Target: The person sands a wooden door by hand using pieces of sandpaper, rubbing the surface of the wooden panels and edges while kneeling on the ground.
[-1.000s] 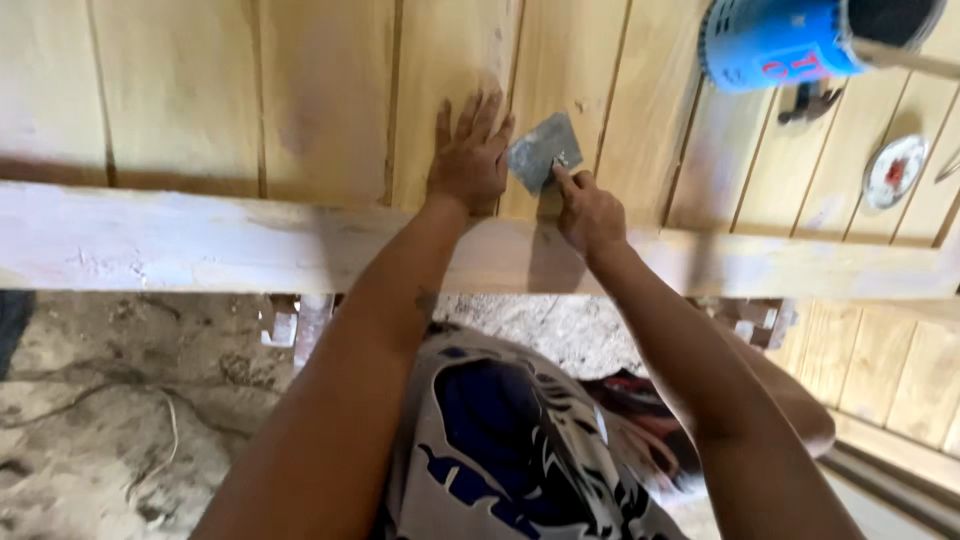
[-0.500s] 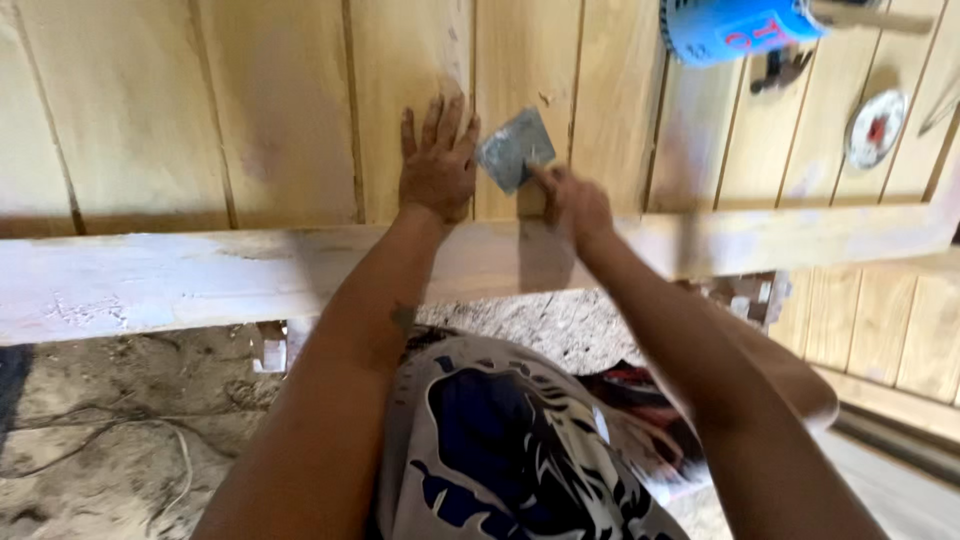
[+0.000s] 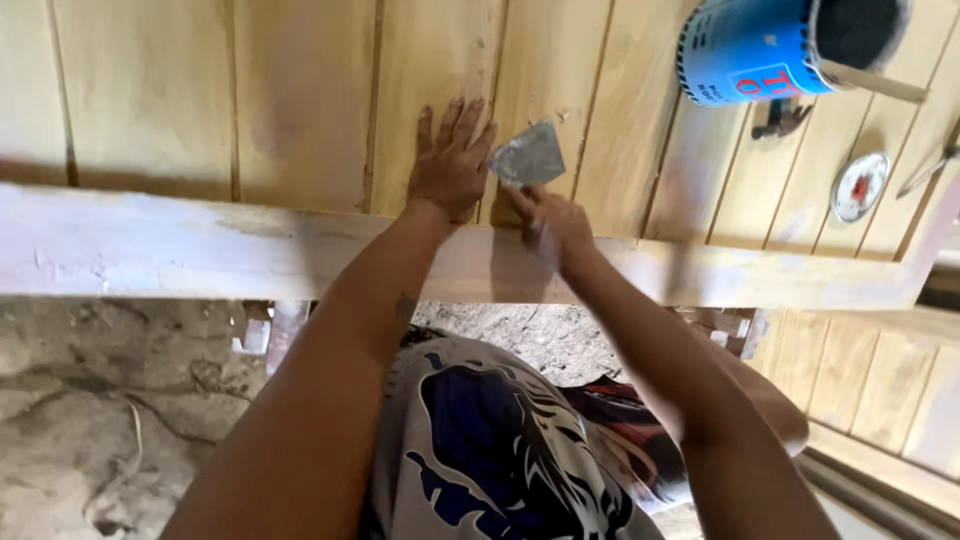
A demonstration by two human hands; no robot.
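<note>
My left hand (image 3: pixel 449 160) lies flat with fingers spread on a panel of pale wooden planks (image 3: pixel 300 100). Just to its right, my right hand (image 3: pixel 556 222) grips the handle of a putty knife (image 3: pixel 528 156), whose grey metal blade rests against the planks beside my left fingertips. A thick wooden frame rail (image 3: pixel 150 245) runs across the near edge of the panel, under both forearms.
A blue can (image 3: pixel 760 48) with a stick in it stands on the planks at the upper right. Near it lie a round lid (image 3: pixel 860 186), a small dark tool (image 3: pixel 778 120) and a thin metal tool (image 3: pixel 930 170). Rough concrete ground (image 3: pixel 110 400) shows below the rail.
The view has shifted a little. My right hand has drawn the putty knife slightly along the planks; my left hand stays flat on the wood.
</note>
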